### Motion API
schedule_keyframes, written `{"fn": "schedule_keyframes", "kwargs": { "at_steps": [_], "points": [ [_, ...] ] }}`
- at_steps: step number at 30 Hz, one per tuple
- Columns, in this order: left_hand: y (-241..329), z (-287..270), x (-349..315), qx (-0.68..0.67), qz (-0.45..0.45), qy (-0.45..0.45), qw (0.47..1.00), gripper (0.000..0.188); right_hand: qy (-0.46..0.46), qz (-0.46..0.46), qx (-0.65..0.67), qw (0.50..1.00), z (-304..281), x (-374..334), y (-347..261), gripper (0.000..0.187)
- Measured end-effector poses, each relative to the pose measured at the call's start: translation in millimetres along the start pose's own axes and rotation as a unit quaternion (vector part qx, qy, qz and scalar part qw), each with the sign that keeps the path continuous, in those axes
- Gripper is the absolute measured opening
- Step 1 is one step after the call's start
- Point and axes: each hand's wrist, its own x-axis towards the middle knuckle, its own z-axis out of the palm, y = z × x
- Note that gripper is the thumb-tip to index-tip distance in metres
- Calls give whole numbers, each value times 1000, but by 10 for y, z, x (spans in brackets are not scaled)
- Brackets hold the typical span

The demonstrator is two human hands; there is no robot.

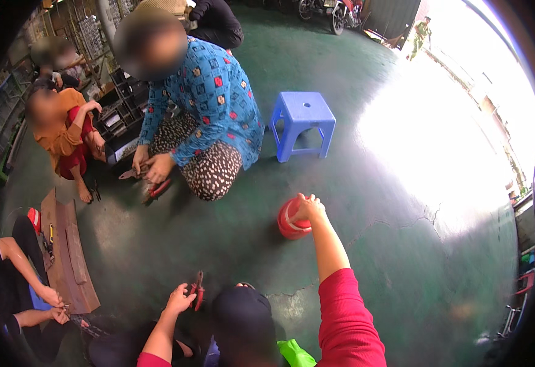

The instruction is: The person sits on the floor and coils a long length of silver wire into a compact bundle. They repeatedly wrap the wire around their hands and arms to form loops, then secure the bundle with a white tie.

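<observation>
My right hand reaches out at full arm's length, its fingers bent over the top of a red round container with a pale band. Whether the container rests on the floor or is slightly lifted, I cannot tell. Close to my body, my left hand is closed on a pair of red-handled pliers, which point upward. Both of my arms wear red sleeves. My knees in dark trousers show at the lower middle.
Ahead, a squatting person in a blue patterned shirt handles red-handled pliers. A blue plastic stool stands beyond the container. Flattened cardboard lies left, beside another person's hands. Motorbikes are parked far back.
</observation>
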Motion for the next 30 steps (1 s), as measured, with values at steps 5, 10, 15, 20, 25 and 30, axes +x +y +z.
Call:
{"fn": "schedule_keyframes", "kwargs": {
  "at_steps": [5, 10, 15, 20, 25, 30],
  "points": [
    [-22, 225, -250, -168, 75, 31, 983, 33, 20, 32, -45, 998, 99, -30, -36, 125],
    [-278, 704, -631, -70, 113, -17, 991, 31, 65, -39, -85, 993, 196, -211, -64, 116],
    [-358, 779, -875, -159, 42, -131, 978, 37, 84, -137, -134, 978, 386, -570, -353, 111],
    [0, 623, -577, -257, 110, -8, 960, 37, 69, -187, -163, 966, 390, -1093, -953, 110],
    [429, 174, -579, -375, 41, 24, 926, 58, 90, -332, -180, 922, -3, -2040, -1611, 103],
    [818, -491, -1068, -584, 145, 83, 794, 69, 89, -443, -144, 880, -617, -3257, -2107, 104]
  ]
}}
